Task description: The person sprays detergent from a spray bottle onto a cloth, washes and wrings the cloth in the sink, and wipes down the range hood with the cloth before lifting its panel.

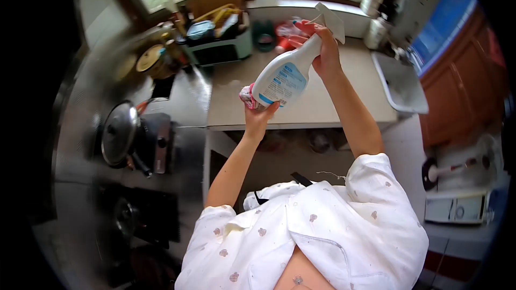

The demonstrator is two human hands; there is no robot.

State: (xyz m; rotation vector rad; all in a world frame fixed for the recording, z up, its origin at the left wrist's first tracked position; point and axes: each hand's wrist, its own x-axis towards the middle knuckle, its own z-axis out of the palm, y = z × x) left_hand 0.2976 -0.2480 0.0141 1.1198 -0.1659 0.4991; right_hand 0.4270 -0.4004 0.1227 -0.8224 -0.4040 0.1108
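A white spray bottle [287,78] with a blue-and-white label is held tilted above the counter, its trigger head [330,21] pointing up and right. My right hand [326,48] is closed round its neck, just under the trigger head, with some fingers extended behind it. At the bottle's base, my left hand [260,117] grips a crumpled pink-and-white cloth [247,96], with the thumb against the bottle's lower edge. Most of the left fingers are hidden behind the cloth and the bottle.
The beige counter [355,91] lies beneath my hands, with a white sink [403,83] at its right. A green-and-white container [223,48] of utensils stands at the back left. Further left, a lidded pan [120,133] sits on the stove. Pump bottles [377,31] stand near the window.
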